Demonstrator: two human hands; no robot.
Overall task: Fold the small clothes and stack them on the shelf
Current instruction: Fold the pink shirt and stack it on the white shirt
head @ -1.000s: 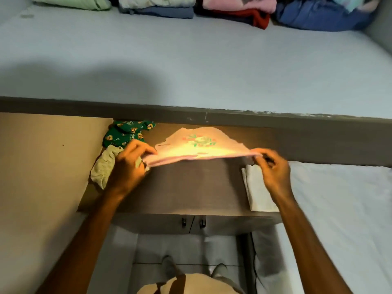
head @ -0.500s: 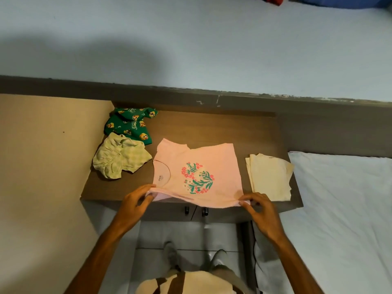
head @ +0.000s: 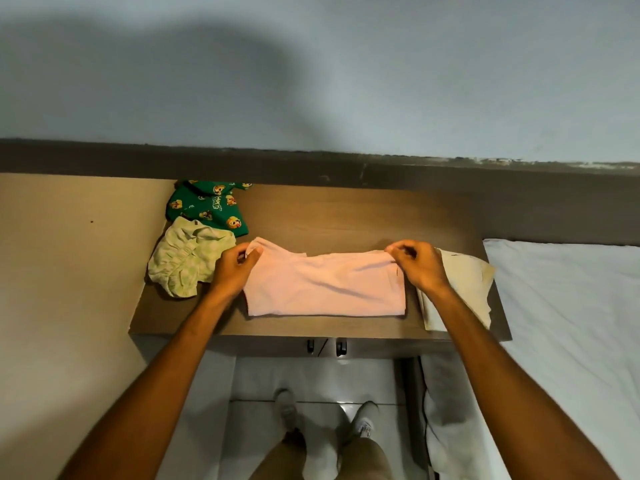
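A small pink shirt [head: 325, 285] lies folded in half on the brown cabinet top [head: 346, 216], its flower print hidden inside the fold. My left hand [head: 235, 268] pinches the shirt's far left corner. My right hand [head: 420, 265] pinches its far right corner. A folded cream garment [head: 464, 282] lies to the right, partly under my right wrist. A crumpled pale green checked garment [head: 183, 261] and a green garment with yellow cartoon prints [head: 207, 206] lie at the left.
A white mattress [head: 571, 323] borders the cabinet on the right. A beige wall [head: 69, 271] stands at the left. Beyond a dark ledge [head: 311, 164] spreads a pale grey surface [head: 311, 81]. My feet stand on white tiles below the cabinet's front edge.
The shirt was held up, then laid flat print-up. Both hands have now carried its near edge away from me, folding it in half. The view has tilted down.
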